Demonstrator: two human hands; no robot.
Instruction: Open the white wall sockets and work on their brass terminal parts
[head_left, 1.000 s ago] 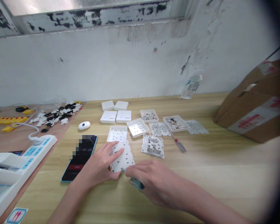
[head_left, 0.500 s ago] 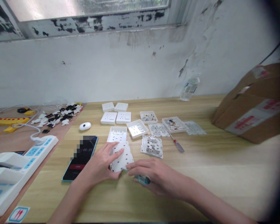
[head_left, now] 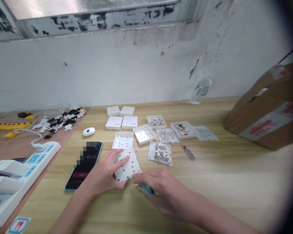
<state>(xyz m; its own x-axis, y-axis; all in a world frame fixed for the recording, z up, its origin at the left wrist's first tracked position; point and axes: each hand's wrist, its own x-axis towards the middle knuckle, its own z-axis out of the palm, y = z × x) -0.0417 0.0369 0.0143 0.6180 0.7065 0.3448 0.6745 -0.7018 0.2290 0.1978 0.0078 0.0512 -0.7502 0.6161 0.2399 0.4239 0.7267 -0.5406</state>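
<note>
My left hand grips a white plastic socket plate by its left side, with fingers across its top and the thumb at its lower edge. My right hand is closed around a screwdriver with a clear teal handle. Its tip meets the plate's near corner, where the fingers partly hide it. Just behind the plate lies a white socket cover, inner side up. To the right, a socket back with its inner parts showing rests on the table.
Finished-looking sockets stand behind. Two small trays hold metal parts, and a second screwdriver lies near them. A phone and a power strip are at left; a cardboard box and a bottle at right.
My right hand has turned slightly, and the screwdriver handle has tilted with it at the plate's corner. The left hand keeps its hold. The view has shifted a little.
</note>
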